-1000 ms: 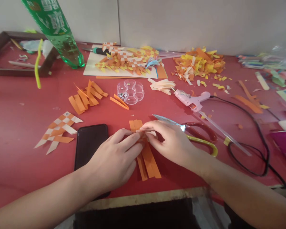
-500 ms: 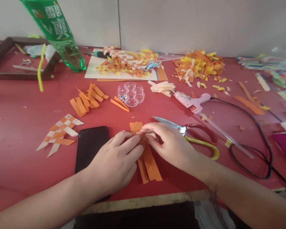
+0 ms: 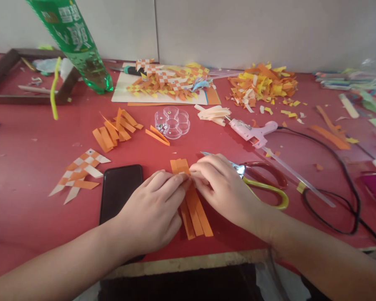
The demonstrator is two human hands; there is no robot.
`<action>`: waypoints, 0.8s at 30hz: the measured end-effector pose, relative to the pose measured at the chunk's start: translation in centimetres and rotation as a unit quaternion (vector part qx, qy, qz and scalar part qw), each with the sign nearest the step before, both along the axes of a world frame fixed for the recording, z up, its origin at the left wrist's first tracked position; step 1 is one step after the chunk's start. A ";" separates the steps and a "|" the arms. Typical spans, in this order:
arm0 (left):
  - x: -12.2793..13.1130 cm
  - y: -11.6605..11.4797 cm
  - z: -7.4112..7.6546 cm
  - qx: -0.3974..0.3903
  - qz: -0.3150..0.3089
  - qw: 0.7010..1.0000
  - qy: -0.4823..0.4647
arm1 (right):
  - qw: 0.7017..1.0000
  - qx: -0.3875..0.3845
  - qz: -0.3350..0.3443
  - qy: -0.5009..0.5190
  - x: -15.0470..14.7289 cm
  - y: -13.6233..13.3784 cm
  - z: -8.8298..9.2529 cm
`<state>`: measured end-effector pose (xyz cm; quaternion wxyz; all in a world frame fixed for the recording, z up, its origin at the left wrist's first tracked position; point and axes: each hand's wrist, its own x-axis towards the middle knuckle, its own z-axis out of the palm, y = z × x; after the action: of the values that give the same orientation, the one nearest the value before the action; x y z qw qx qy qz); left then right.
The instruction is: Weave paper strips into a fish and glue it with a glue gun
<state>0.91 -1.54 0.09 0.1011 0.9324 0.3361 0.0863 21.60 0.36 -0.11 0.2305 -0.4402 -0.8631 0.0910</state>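
Note:
Several orange paper strips point(image 3: 196, 213) lie side by side on the red table, fanning towards its front edge. Over their upper part, my left hand point(image 3: 158, 205) has its fingers closed and pressed on them. My right hand point(image 3: 221, 184) pinches a pale paper strip point(image 3: 196, 173) that crosses the orange ones; most of it is hidden by the fingers. Just beyond the right hand lie scissors with red and yellow handles point(image 3: 266, 190), partly covered. Left of my left hand is a black phone point(image 3: 120, 190), and past it a woven orange-and-white paper fish point(image 3: 81, 171).
Behind are cut orange strips point(image 3: 114, 129), a clear flower-shaped tray point(image 3: 172, 122), pale strips point(image 3: 213, 114) and a pink glue gun point(image 3: 253, 131) with a black cord. Farther back stand a green bottle point(image 3: 81, 46), woven fish point(image 3: 172, 81) and a scrap heap point(image 3: 263, 85).
The right hand's fingers have shifted slightly right and curled more closely around the pale strip. My left hand stays nearly in place on the orange strips.

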 end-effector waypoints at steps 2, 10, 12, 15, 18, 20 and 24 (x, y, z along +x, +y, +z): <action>0.0 0.0 -0.1 0.003 0.001 1.000 0.003 | 1.000 -0.012 0.013 -0.009 0.1 -0.1 0.0; 0.5 0.2 0.1 0.027 0.013 1.000 0.002 | 0.998 -0.030 0.032 -0.043 0.7 -0.5 0.2; 0.6 0.1 0.2 0.044 0.021 0.999 0.000 | 0.998 -0.038 0.032 -0.043 0.8 -0.6 0.2; 0.6 0.0 0.2 0.067 0.028 0.997 0.001 | 0.998 -0.048 0.034 -0.032 0.9 -0.4 0.4; 0.5 0.2 0.1 0.066 0.032 0.997 -0.006 | 0.996 -0.062 0.054 -0.021 1.1 -0.1 0.7; 0.3 0.5 0.1 0.040 0.035 0.998 -0.018 | 0.994 -0.070 0.085 -0.026 1.3 0.2 0.9; -0.2 1.1 0.1 -0.017 0.034 0.998 -0.042 | 0.987 -0.058 0.138 -0.062 1.9 0.6 1.3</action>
<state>0.69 -0.41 0.18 0.1283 0.9142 0.3642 0.1234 23.54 0.97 1.16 0.1356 -0.3344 -0.9213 0.1446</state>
